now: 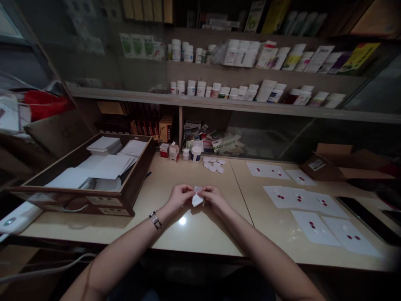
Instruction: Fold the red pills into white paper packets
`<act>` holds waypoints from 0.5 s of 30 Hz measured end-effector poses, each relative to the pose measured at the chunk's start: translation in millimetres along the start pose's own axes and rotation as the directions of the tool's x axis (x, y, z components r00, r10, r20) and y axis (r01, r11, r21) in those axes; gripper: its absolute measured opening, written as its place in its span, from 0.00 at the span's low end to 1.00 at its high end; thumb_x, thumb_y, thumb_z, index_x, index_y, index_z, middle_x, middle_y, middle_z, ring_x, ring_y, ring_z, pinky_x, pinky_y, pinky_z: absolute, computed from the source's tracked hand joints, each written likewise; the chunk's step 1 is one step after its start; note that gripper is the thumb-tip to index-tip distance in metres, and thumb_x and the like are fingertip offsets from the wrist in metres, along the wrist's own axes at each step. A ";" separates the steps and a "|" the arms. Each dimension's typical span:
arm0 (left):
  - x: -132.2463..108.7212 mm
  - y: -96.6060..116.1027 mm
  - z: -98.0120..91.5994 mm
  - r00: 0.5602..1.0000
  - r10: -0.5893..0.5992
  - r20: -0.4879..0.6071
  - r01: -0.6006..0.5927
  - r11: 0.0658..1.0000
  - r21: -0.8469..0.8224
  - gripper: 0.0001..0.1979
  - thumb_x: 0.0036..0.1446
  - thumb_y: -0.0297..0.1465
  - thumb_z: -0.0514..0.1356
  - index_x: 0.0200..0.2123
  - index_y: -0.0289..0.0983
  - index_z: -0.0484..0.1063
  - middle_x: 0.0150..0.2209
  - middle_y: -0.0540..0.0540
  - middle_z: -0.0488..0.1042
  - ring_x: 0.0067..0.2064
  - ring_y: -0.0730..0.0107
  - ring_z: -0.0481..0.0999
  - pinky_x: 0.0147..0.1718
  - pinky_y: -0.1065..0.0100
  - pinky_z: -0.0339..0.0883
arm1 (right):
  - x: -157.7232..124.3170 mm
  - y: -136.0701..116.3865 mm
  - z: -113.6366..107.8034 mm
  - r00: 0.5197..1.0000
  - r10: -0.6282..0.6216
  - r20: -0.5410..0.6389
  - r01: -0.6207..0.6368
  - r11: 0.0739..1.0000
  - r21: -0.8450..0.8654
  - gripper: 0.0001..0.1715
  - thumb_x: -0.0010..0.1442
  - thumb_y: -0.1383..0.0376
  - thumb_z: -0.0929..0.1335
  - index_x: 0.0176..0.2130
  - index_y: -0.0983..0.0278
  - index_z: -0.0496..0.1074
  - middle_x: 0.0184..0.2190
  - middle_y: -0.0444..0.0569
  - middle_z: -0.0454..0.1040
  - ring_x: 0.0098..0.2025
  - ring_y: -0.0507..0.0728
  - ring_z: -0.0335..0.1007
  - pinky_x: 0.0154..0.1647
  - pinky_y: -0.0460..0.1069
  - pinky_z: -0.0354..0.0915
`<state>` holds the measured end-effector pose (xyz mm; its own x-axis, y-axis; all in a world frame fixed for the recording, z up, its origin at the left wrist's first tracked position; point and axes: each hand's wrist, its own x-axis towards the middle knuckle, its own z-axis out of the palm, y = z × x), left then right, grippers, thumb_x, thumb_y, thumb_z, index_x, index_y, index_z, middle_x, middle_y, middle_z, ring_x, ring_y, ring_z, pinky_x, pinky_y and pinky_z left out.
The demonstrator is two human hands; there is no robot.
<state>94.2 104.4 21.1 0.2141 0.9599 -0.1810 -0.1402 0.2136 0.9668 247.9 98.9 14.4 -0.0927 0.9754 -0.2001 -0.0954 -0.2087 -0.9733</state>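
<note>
My left hand (181, 196) and my right hand (214, 199) meet above the cream tabletop (188, 225), pinching a small folded white paper (197, 197) between their fingertips. A metal wristwatch (156, 220) sits on my left wrist. Beyond my fingers lies a loose cluster of small white paper squares (213, 164), apart from both hands. To my right, white sheets with red tablets (300, 197) lie flat on the table, out of reach of my fingers.
A wooden drawer (84, 196) holding stacks of white paper stands at the left. Behind the hands are a white plastic jar (196, 154) and small cartons. A cardboard box (341, 163) sits at the right, with shelves of medicine bottles (250, 92) at the back.
</note>
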 end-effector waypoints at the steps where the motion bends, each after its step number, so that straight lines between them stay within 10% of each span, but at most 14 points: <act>1: 0.0 0.6 0.1 1.000 0.011 -0.006 -0.011 1.000 0.004 0.17 0.33 0.37 0.70 0.22 0.32 0.71 0.18 0.50 0.70 0.20 0.76 0.67 0.20 0.74 0.59 | -0.6 -0.5 0.8 1.000 -0.002 -0.013 0.002 1.000 0.000 0.12 0.39 0.63 0.72 0.19 0.66 0.66 0.12 0.40 0.64 0.13 0.46 0.54 0.13 0.42 0.49; 15: -2.7 4.8 -3.6 0.999 0.034 0.005 -0.034 0.999 0.012 0.13 0.36 0.34 0.67 0.24 0.33 0.70 0.17 0.52 0.68 0.18 0.78 0.64 0.17 0.76 0.56 | -8.7 -5.9 0.7 0.981 -0.194 -0.001 0.192 0.970 -0.149 0.10 0.43 0.61 0.71 0.26 0.65 0.72 0.19 0.44 0.71 0.18 0.51 0.65 0.18 0.45 0.61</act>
<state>89.6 103.5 25.6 0.2143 0.9655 -0.1476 -0.1360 0.1791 0.9744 248.6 91.6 21.9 -0.0713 0.9974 -0.0071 0.0375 -0.0045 -0.9993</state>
